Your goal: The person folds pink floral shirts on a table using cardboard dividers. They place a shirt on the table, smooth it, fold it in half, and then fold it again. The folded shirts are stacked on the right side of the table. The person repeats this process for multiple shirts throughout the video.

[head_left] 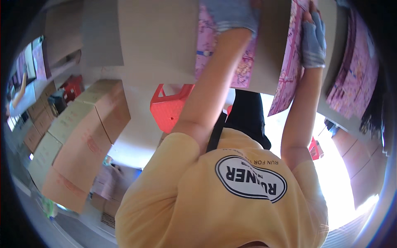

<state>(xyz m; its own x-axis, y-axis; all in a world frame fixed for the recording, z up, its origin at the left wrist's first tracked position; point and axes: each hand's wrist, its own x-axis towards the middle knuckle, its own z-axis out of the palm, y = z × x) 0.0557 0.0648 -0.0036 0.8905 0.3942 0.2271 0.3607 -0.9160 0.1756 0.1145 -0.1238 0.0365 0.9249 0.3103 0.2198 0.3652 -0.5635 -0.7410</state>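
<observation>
Sheets [204, 66] are overhanging the surface [161, 45] under the left hand [233, 14] and beside the right hand [314, 43]; whether fingers are grasping, I cannot tell. Work is seemingly unfinished, a rightmost stack [354, 76] perhaps waiting.

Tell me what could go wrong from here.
The pink floral-printed sheet beside the right hand juts past the edge of the grey table, so it might catch or slip. The left hand, gloved in grey-blue, overlaps a second pink floral-printed sheet; pressing there could crease or shift it.
</observation>
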